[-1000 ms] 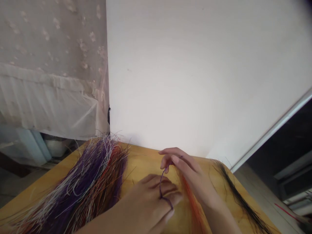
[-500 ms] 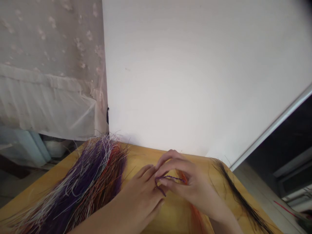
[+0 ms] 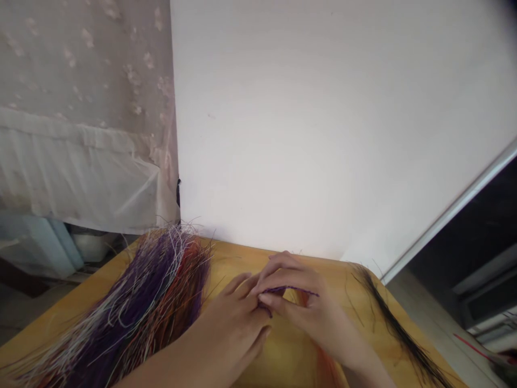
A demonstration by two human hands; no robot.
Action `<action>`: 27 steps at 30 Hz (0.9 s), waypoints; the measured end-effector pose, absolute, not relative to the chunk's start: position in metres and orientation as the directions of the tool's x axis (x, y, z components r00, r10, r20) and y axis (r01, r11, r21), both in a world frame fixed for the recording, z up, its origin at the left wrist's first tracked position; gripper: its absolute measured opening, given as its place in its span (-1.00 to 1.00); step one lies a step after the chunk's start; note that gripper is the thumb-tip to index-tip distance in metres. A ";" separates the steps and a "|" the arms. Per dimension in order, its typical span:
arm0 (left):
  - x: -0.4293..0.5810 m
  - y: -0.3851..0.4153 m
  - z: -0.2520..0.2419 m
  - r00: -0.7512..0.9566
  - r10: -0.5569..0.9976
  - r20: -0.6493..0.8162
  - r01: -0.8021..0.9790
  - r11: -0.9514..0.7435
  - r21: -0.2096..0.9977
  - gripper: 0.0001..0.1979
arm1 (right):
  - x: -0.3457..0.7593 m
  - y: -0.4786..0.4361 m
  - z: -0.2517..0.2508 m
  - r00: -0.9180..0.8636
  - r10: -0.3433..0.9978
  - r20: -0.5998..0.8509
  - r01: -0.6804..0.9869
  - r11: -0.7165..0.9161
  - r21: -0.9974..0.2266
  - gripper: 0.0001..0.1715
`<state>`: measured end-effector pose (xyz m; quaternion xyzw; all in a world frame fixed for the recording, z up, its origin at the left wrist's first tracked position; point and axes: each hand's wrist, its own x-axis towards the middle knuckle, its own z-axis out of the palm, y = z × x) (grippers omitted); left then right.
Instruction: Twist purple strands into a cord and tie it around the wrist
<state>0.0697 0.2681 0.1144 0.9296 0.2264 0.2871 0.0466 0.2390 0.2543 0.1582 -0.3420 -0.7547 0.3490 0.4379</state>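
Observation:
My left hand [image 3: 236,318] and my right hand [image 3: 307,310] meet fingertip to fingertip over a yellow wooden table [image 3: 242,258]. Between them runs a thin purple strand [image 3: 285,291], pinched by the fingers of both hands. A bunch of orange strands [image 3: 323,366] lies on the table under my right hand, mostly hidden by it. To the left of my left hand spreads a big pile of purple, white and orange strands [image 3: 137,307].
A bundle of black strands [image 3: 393,328] lies along the table's right edge. A white wall [image 3: 323,134] rises straight behind the table. A sheer lace curtain [image 3: 81,118] hangs at the left. Dark floor and a metal rail [image 3: 448,215] are at the right.
My right hand came down from a raised pinch and drew in against the left. The purple strand went from a near-vertical loop to a short horizontal stretch between both hands.

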 end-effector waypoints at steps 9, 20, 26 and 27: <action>0.069 0.271 0.116 0.779 0.473 0.411 0.439 -0.880 0.180 -0.50 | 0.244 0.255 0.163 -0.319 0.844 0.432 0.226 0.511 -0.829 -0.82; 0.067 0.274 0.110 0.794 0.468 0.388 0.436 -0.883 0.172 -0.31 | 0.253 0.253 0.166 -0.355 0.858 0.372 0.332 0.488 -0.807 -0.75; 0.068 0.271 0.113 0.802 0.493 0.336 0.428 -0.868 0.253 -0.55 | 0.244 0.250 0.162 -0.442 0.852 0.282 0.430 0.477 -0.766 -0.79; 0.069 0.270 0.112 0.806 0.493 0.329 0.430 -0.868 0.248 -0.56 | 0.243 0.249 0.162 -0.438 0.851 0.290 0.434 0.483 -0.760 -0.74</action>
